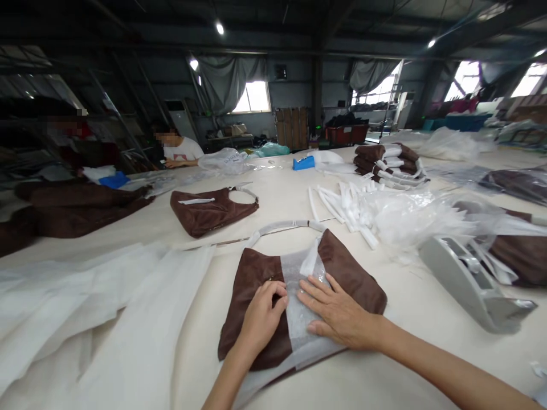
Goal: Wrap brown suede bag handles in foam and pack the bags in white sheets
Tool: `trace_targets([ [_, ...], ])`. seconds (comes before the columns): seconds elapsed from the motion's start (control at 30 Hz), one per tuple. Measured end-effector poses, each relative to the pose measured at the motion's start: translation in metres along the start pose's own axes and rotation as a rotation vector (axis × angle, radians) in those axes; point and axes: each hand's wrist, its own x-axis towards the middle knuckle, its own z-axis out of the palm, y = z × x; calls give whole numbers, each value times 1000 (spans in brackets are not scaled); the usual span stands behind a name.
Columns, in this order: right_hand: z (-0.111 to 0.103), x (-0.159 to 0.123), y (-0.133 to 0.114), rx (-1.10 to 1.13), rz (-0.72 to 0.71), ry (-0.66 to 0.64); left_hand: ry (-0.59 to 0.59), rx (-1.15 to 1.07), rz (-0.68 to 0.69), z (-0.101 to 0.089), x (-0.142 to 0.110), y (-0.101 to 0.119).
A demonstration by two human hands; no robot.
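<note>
A brown shoulder bag [350,267] lies flat on the table in front of me, its handle [284,226] wrapped in white and arched away from me. Across its middle runs a translucent white wrapping sheet [299,336]. My right hand [331,310] rests flat on that sheet with fingers spread. My left hand [265,313] is on the bag's left half, beside the sheet's edge, with fingers curled and thumb drawn toward them. What its fingertips hold, if anything, is hidden.
A grey tape dispenser [465,279] stands at right. Another brown bag [209,210] lies beyond, with stacked bags [384,162] farther back. White sheets [128,319] cover the left; white padding strips [350,208] and clear plastic [410,219] lie right. A person [183,149] sits across the table.
</note>
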Motion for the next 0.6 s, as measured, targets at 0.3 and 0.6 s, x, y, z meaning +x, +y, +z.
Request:
trace_targets([
  [0.3,7,-55,32,211,494,477,-105,588,143,46,-15,-2],
  [0.6,-25,-37,85,886,976,439,184,269,42,1,-11,-46],
])
